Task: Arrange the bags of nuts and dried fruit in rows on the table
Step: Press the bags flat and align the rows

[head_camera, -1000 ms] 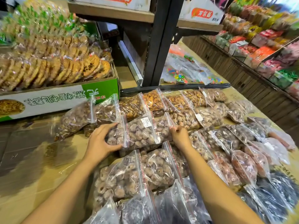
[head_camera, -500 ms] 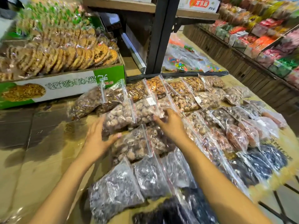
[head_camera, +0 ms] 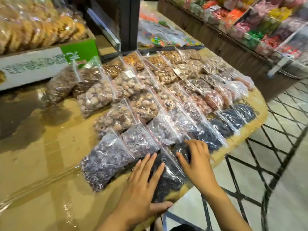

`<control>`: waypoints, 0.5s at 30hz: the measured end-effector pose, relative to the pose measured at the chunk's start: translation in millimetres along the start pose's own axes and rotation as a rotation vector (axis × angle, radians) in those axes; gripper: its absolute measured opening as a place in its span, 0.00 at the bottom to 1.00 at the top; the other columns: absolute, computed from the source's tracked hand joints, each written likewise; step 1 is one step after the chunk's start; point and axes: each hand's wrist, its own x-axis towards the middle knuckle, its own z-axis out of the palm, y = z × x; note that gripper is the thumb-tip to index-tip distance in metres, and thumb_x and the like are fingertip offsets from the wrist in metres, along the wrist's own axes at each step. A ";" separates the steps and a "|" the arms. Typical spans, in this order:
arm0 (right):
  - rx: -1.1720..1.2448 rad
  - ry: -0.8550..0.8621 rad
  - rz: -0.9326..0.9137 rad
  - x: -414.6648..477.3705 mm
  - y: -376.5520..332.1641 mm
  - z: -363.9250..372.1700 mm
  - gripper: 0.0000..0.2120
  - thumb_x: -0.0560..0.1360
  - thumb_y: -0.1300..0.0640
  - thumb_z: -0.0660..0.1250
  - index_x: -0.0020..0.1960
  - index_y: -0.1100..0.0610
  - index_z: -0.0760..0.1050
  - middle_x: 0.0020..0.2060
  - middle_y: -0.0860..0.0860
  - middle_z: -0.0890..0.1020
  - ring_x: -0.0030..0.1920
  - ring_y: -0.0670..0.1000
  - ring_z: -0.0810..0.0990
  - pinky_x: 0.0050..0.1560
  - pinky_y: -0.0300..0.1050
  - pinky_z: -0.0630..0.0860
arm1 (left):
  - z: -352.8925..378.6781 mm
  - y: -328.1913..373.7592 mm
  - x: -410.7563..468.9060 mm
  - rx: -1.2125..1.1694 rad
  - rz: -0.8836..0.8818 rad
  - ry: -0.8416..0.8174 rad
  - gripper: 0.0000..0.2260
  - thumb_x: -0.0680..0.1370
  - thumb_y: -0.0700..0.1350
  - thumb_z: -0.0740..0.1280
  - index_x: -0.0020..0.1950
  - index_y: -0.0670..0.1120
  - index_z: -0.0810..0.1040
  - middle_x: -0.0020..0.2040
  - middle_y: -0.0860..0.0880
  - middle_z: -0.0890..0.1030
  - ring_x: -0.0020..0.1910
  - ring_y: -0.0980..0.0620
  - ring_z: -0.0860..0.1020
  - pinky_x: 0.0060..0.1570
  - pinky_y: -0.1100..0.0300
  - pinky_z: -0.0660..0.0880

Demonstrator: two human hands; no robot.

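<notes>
While dark fruit bag (head_camera: 168, 174) lies at worktop (head_camera: 50, 164) near edge between your hands, long axis pointing away: left hand (head_camera: 141, 179) flat, spread on it; right hand (head_camera: 196, 162) (fingers curled) touching its right side, equally near.

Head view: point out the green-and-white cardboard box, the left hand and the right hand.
green-and-white cardboard box (head_camera: 33, 67): head view, white front panel.
left hand (head_camera: 141, 185): head view, back of hand.
right hand (head_camera: 198, 164): head view, back of hand.

Dark-fruit bag (head_camera: 166, 177) partly hidden under hands; far shelf packets (head_camera: 266, 22) blurred.
</notes>
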 end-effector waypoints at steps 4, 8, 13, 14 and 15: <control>-0.023 -0.025 0.353 -12.2 33.6 -3.6 0.29 0.73 0.42 0.68 0.66 0.58 0.69 0.61 0.56 0.74 0.64 0.59 0.68 0.64 0.57 0.67 | 22.5 18.9 7.0 0.058 -0.305 -0.219 0.51 0.65 0.77 0.55 0.78 0.48 0.47 0.73 0.43 0.67 0.69 0.42 0.69 0.66 0.50 0.66; 0.384 -0.063 0.574 -2.0 49.5 -3.4 0.19 0.73 0.45 0.70 0.53 0.59 0.74 0.48 0.54 0.80 0.50 0.55 0.78 0.51 0.50 0.75 | 29.2 26.0 23.5 -0.039 -0.490 -0.279 0.51 0.66 0.73 0.61 0.78 0.52 0.39 0.75 0.42 0.59 0.72 0.41 0.61 0.71 0.46 0.61; 0.431 -0.049 0.378 5.4 52.7 -7.6 0.15 0.77 0.55 0.67 0.33 0.50 0.67 0.28 0.46 0.74 0.31 0.46 0.72 0.35 0.47 0.66 | 20.2 21.8 21.3 -0.255 -0.496 -0.126 0.45 0.61 0.66 0.65 0.76 0.58 0.56 0.70 0.48 0.64 0.68 0.45 0.67 0.64 0.48 0.67; 0.452 -0.043 0.344 7.3 55.6 -7.2 0.16 0.77 0.56 0.67 0.33 0.49 0.68 0.28 0.46 0.73 0.30 0.46 0.71 0.35 0.47 0.67 | 21.0 21.9 18.4 -0.281 -0.490 -0.080 0.43 0.61 0.64 0.67 0.74 0.59 0.58 0.70 0.49 0.64 0.67 0.46 0.68 0.64 0.49 0.67; 0.485 -0.023 0.317 9.0 58.6 -5.5 0.16 0.77 0.58 0.67 0.33 0.49 0.68 0.27 0.47 0.74 0.30 0.47 0.71 0.34 0.48 0.68 | 21.7 24.0 16.6 -0.305 -0.493 -0.029 0.41 0.61 0.63 0.68 0.73 0.61 0.59 0.70 0.50 0.64 0.68 0.47 0.67 0.65 0.49 0.67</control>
